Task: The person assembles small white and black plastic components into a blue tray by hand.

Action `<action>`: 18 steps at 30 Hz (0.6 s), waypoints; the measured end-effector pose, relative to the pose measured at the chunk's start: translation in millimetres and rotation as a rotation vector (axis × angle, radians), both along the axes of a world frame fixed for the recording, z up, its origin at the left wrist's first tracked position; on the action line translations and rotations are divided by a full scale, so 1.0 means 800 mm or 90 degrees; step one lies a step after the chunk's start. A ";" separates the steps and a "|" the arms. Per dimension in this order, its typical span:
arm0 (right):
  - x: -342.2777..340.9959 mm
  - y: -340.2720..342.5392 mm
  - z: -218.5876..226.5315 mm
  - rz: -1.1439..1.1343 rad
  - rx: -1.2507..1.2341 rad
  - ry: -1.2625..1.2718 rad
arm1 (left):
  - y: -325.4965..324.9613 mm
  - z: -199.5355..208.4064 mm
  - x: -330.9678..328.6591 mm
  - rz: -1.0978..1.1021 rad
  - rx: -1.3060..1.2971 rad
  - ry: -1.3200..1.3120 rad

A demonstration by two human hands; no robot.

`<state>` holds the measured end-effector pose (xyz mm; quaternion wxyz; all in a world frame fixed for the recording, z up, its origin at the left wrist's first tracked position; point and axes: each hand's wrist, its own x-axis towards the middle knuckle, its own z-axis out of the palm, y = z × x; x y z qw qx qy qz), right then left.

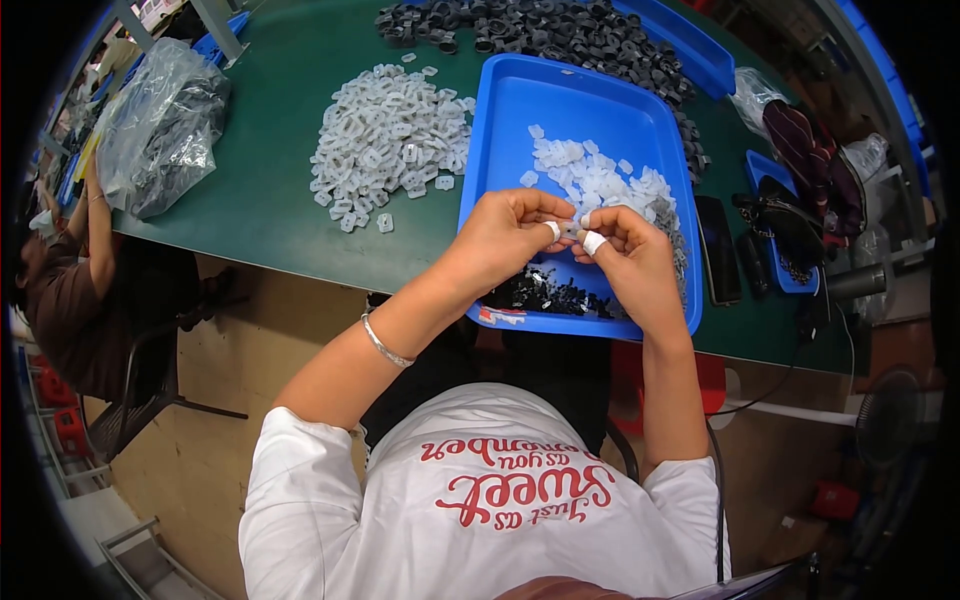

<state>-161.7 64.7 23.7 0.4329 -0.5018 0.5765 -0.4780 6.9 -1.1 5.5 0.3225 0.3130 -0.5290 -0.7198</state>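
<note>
Blue tray (540, 98) sits beneath left hand (500, 238) and right hand (637, 265), both pinching one small part (571, 230), probably to catch drops.

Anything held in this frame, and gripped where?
A small, pale, translucent plastic piece, pinched between the left hand and the right hand, seemingly by opposite ends; exact contact is partly hidden.

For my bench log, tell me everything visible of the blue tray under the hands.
The blue tray is shallow and rectangular, apparently plastic, with rounded corners and a raised rim. It lies face up at the near edge of the green table. It holds white pieces, greyish parts along its right side and small black parts toward the near side. A red-and-white patch marks its near left corner.
</note>
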 end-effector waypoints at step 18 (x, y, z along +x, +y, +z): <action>-0.001 0.000 -0.003 0.000 0.023 -0.030 | 0.004 -0.001 -0.002 0.020 -0.072 -0.033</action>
